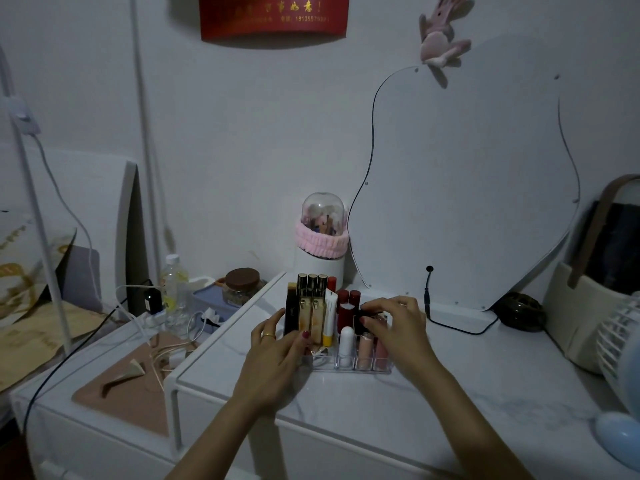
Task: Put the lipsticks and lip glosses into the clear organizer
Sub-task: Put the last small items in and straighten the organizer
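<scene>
- Two hands are at the clear organizer (346, 367), which sits on the white table (415, 410) near its back edge, closer to the left corner.
- Left hand (277, 344): fingers fairly straight and close together, resting against the organizer's left side, fingertips touching the tall gold tubes (311, 318) standing in it.
- Right hand (394, 323): fingers curled down over the organizer's right end, pinching a dark lipstick (363, 318) above the slots; whether it is seated in a slot I cannot tell.
- Several red lipsticks (346, 306) stand upright in the middle, with a white tube (346, 339) and pink glosses (365, 344) in the front row.
- Behind, by the wall, stands a domed brush holder (322, 244) beside a curvy mirror (467, 185).
</scene>
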